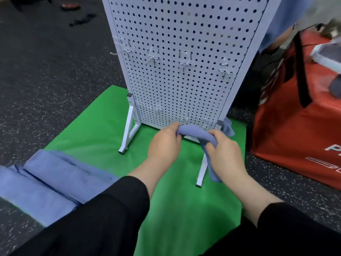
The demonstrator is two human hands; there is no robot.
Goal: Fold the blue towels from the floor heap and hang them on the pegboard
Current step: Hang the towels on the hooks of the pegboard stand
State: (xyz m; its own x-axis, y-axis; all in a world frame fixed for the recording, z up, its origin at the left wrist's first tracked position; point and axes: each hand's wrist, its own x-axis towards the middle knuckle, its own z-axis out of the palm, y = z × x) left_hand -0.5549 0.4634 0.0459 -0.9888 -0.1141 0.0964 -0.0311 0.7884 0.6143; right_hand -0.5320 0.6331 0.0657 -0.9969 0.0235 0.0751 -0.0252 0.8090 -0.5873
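A person in black sleeves crouches before a white pegboard (180, 58) standing on a green mat (96, 130), both hands working a blue towel (195, 133) held just in front of the board's bottom edge. The left hand (164, 145) has its fingers clenched around one bunched end of the towel; the right hand (224, 154) grasps the other end, fingers curled over the cloth, whose loose tail hangs down beside the board's right foot (202, 170). The towel arches between the two hands, close to the lowest row of metal hooks (184, 119); whether it touches a hook cannot be told. More hooks (154, 56) sit in a higher row across the board. Left of the pegboard, partly on the mat and partly on the dark speckled floor (46, 71), lies a heap of blue towels (51, 183), roughly flattened. Another scrap of blue cloth (227, 129) shows at the board's lower right corner. Right of the pegboard stands a red bag (299, 130) with black straps.
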